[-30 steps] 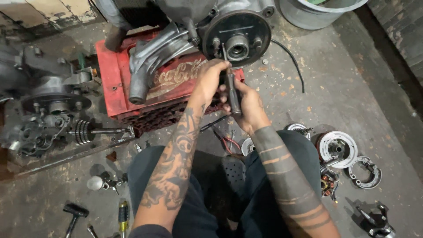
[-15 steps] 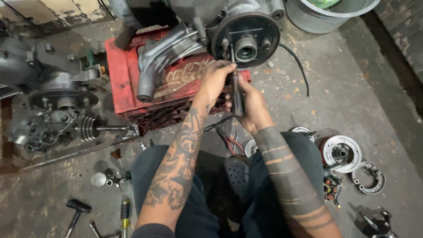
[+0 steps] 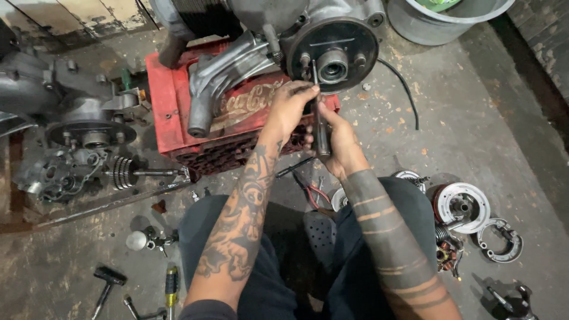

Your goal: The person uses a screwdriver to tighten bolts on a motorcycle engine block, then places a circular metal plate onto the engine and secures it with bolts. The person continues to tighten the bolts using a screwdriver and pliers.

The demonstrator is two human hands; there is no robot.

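Right hand (image 3: 339, 142) wrapped around dark handle of screwdriver (image 3: 320, 127), fingers clamped; left hand (image 3: 290, 109) pinched together on the thin shank just below the tip, steadying it. Tip set against round face plate (image 3: 332, 53) of engine casing (image 3: 267, 35), beside central hub. Tool judged light, stiff, steel; handle probably oily, so full-fist grip at handle with fingertip guide near tip suits it. Shank narrow, likely to skate off the plate if tilted. Casing judged heavy, rigid, resting on red crate (image 3: 172, 101) on concrete floor (image 3: 474, 118). Outward: brake shoes (image 3: 501, 240) and round drum plate (image 3: 462, 207) at right, hammer (image 3: 105, 283) and yellow-handled screwdriver (image 3: 170, 284) at lower left, grey tub (image 3: 438, 21) at top.
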